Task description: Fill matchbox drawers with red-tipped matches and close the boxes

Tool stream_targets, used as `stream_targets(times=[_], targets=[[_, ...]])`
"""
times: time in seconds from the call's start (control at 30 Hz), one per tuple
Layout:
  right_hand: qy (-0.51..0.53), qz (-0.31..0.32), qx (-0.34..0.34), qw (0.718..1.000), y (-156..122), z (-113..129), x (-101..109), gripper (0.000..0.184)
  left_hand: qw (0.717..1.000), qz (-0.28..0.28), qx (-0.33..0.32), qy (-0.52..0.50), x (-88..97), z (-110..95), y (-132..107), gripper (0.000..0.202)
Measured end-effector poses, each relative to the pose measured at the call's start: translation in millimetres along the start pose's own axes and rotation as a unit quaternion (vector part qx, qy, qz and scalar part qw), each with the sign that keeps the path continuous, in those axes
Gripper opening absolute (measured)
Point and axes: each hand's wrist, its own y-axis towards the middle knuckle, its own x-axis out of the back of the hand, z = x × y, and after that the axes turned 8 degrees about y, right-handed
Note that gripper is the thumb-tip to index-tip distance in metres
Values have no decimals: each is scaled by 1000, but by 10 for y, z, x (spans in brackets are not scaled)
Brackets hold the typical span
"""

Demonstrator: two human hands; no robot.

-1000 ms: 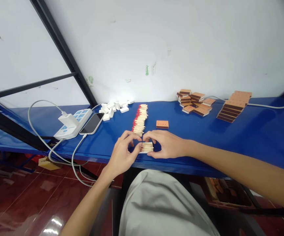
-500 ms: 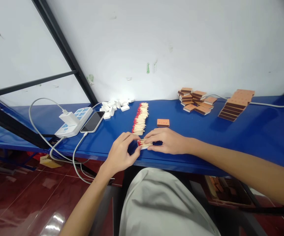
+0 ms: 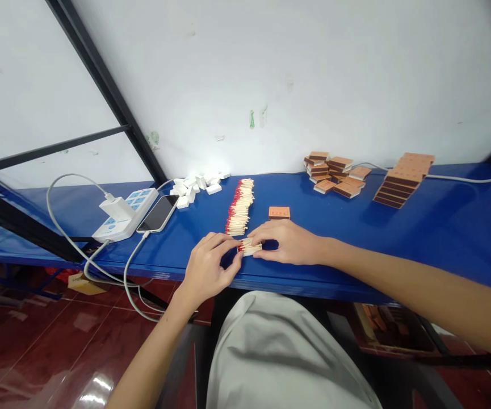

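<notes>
Near the front edge of the blue table, a small white matchbox tray holds red-tipped matches. My left hand pinches the tray's left end, by the match heads, between thumb and fingers. My right hand grips its right end, fingers bent over the match sticks; the fingertips hide part of the tray. Just beyond lies a long row of loose matches, heads to the left. An orange matchbox sleeve rests behind my right hand.
White matchbox trays are heaped at the back left, beside a phone on a cable and a power strip. Orange matchboxes lie piled at the back right, with stacked matchbox sleeves further right. A black metal frame rises on the left.
The view has shifted slightly. My right fingers have moved a little over the matches, and more of the sticks show between my hands. Both hands keep their hold on the tray.
</notes>
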Motion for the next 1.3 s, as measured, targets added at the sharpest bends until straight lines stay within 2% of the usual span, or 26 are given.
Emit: stream_targets(times=[0.13, 0.3, 0.47, 0.6, 0.67, 0.77, 0.83, 0.93, 1.03, 1.17, 1.3], targets=[[0, 10, 30, 999, -14, -25, 11, 23, 1000, 7, -2, 1, 4, 1, 9, 15], [1, 23, 34, 999, -26, -59, 11, 26, 1000, 28, 10, 6, 12, -3, 16, 23], [3, 30, 7, 1000, -17, -20, 4, 24, 998, 66, 16, 13, 45, -10, 10, 21], [-3, -5, -29, 1000, -2, 70, 35, 25, 997, 79, -1, -6, 65, -12, 14, 20], [-44, -39, -45, 997, 6, 78, 78, 25, 997, 81, -11, -10, 63, -7, 19, 21], [-171, -74, -71, 980, 9, 4, 170, 28, 997, 81, -9, -3, 53, -1, 24, 22], [-249, -54, -109, 961, 0, -71, 228, 27, 997, 82, -5, 2, 51, -2, 26, 24], [-290, -10, -159, 944, -15, -129, 270, 11, 997, 83, -3, 4, 57, -8, 27, 27], [-257, 17, -152, 954, -10, -69, 251, 11, 996, 89, -14, 8, 66, -13, 28, 29], [-177, 81, -74, 978, 9, 80, 192, 17, 995, 93, -18, 16, 70, -19, 32, 28], [-118, 79, -47, 989, 2, 144, 151, 18, 995, 95, -14, 11, 76, -20, 32, 28]])
